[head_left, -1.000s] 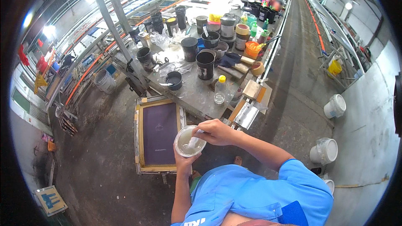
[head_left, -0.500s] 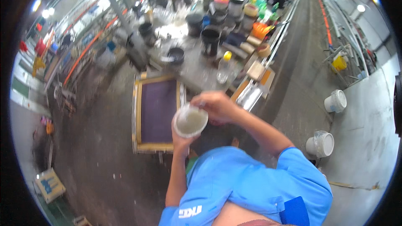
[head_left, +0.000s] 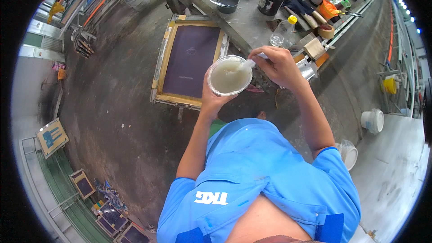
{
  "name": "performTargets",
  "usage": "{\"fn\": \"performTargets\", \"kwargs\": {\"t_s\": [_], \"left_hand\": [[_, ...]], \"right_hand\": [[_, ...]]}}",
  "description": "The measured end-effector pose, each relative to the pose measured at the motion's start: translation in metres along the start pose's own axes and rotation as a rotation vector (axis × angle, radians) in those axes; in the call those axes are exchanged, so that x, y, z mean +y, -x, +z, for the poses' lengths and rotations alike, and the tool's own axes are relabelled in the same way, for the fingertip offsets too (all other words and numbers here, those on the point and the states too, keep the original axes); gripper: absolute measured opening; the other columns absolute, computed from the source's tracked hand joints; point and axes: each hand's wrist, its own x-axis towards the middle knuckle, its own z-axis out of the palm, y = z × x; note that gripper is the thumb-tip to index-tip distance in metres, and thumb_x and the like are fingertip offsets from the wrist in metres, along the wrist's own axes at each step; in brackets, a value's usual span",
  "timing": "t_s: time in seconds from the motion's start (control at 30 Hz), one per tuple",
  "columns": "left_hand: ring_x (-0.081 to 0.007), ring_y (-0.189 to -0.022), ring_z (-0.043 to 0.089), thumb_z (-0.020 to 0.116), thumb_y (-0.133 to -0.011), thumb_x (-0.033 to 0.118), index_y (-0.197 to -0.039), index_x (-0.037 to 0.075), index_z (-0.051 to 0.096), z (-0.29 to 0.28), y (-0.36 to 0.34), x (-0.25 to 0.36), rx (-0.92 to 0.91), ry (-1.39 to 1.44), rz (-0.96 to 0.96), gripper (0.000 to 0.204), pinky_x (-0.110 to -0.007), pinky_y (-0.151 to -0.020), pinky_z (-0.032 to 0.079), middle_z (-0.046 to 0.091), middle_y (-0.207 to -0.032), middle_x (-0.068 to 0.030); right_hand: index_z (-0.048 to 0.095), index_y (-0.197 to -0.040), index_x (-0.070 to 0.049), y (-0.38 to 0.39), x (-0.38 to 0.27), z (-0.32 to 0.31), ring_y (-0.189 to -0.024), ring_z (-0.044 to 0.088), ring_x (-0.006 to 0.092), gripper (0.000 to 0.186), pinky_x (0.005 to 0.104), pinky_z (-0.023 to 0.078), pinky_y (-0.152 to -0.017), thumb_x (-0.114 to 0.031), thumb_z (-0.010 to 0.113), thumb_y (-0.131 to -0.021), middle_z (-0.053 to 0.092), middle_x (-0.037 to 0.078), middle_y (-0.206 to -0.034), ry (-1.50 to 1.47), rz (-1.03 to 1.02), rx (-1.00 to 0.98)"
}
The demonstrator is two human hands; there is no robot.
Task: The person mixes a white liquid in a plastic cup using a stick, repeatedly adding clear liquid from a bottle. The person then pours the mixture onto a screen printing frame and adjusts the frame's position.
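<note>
My left hand (head_left: 212, 102) is wrapped round a round plastic tub (head_left: 225, 94) of cloudy, greyish-white liquid. Between the fingers of my right hand (head_left: 280, 66) is the end of a pale, whitish stirrer (head_left: 247, 65), its lower part dipping into the liquid at the tub's right side. Whether it is a spoon or a flat stick cannot be made out. Just beyond the tub, a screen-printing frame (head_left: 170, 91) with dark purple mesh and yellowish taped edges leans by the table.
On the grey worktable (head_left: 245, 29) stand a black bowl (head_left: 227, 2), a black bucket (head_left: 272, 0), a clear bottle with a yellow cap (head_left: 282, 32) and tape rolls (head_left: 326, 31). White buckets (head_left: 372, 121) stand on the floor at right. More frames (head_left: 53, 137) lie at far left.
The view has tilted and sharpened, so the frame and table sit higher. My right hand has moved from the tub's rim out to its right, and the pale stirrer now shows in the liquid.
</note>
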Motion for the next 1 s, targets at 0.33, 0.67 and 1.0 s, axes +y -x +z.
{"fn": "performTargets", "kwargs": {"t_s": [0.33,0.67,1.0], "left_hand": [[-0.0238,-0.138,0.051,0.096,-0.063,0.001,-0.154,0.007,0.037,0.000,0.009,0.001,0.038,0.042,-0.007,0.108,-0.043,-0.118,0.043,0.051,-0.148,-0.0097],[-0.0245,-0.142,0.048,0.097,-0.066,0.010,-0.158,0.008,0.033,-0.008,0.011,-0.001,-0.042,-0.110,0.070,0.113,-0.042,-0.120,0.040,0.048,-0.152,-0.0114],[-0.0249,-0.140,0.050,0.095,-0.067,0.004,-0.159,0.009,0.029,-0.012,0.009,-0.012,0.075,-0.348,0.178,0.114,-0.042,-0.119,0.042,0.047,-0.153,-0.0113]], "right_hand": [[0.074,-0.107,-0.004,0.006,0.000,0.004,-0.080,0.072,0.0225,0.014,0.0340,0.055,-0.071,-0.003,0.070,-0.094,0.074,0.012,-0.093,0.016,0.009,-0.030],[0.074,-0.113,-0.006,0.001,-0.004,0.007,-0.080,0.073,0.0231,0.020,0.0345,0.058,-0.070,-0.003,0.069,-0.094,0.074,0.010,-0.096,0.078,-0.158,-0.037],[0.074,-0.113,0.001,0.031,0.023,0.043,-0.072,0.064,0.0078,0.025,0.0235,0.052,-0.066,-0.020,0.063,-0.106,0.071,0.004,-0.082,-0.719,0.539,0.136]]}}
